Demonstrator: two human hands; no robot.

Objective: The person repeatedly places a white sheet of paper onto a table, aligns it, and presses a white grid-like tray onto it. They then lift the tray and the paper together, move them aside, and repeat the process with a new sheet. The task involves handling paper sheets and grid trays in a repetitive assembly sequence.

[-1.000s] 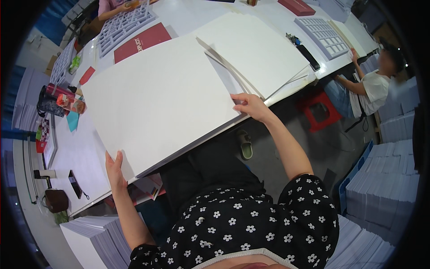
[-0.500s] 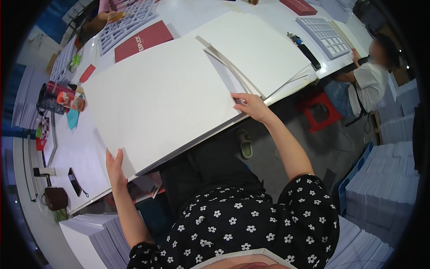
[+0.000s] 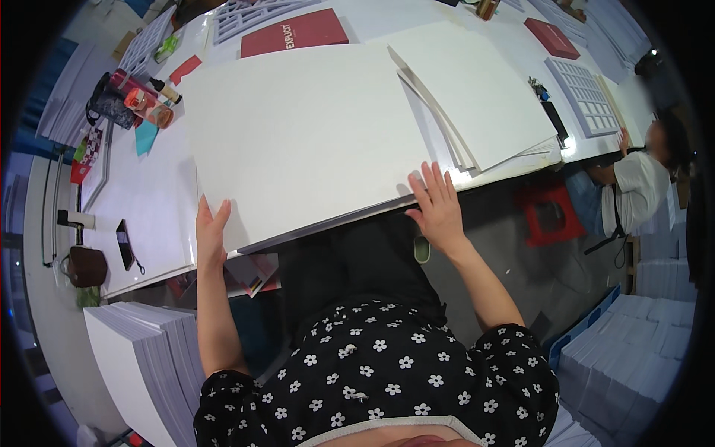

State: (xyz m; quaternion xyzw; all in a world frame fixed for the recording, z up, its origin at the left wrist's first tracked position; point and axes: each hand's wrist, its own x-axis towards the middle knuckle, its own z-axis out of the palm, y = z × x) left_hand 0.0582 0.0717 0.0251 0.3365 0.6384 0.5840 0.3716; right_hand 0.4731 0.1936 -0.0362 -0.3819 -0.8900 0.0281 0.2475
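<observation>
A large white board [image 3: 298, 141] lies on the table in front of me, its near edge along the table's front. My left hand [image 3: 213, 229] is at its near left corner, thumb and fingers apart along the side edge. Over by the near right corner is my right hand [image 3: 438, 205], fingers spread and held out straight; whether the fingertips press on the board cannot be made out. Narrow pale strips [image 3: 439, 112] lie aslant just right of the board. Beyond them is another white sheet stack [image 3: 495, 93]. Neither hand grips anything.
Dark red boxes [image 3: 294, 33] and a white grid tray [image 3: 581, 97] stand farther back. Bottles [image 3: 149, 109] and a phone [image 3: 124, 244] are at the left. A person [image 3: 642, 182] sits at the right by a red stool [image 3: 550, 214]. Paper stacks [image 3: 141, 365] flank me.
My right hand has gone from a bent-finger hold at the board's right edge to spread, straight fingers. The left hand stays at the left corner. The whole view has shifted.
</observation>
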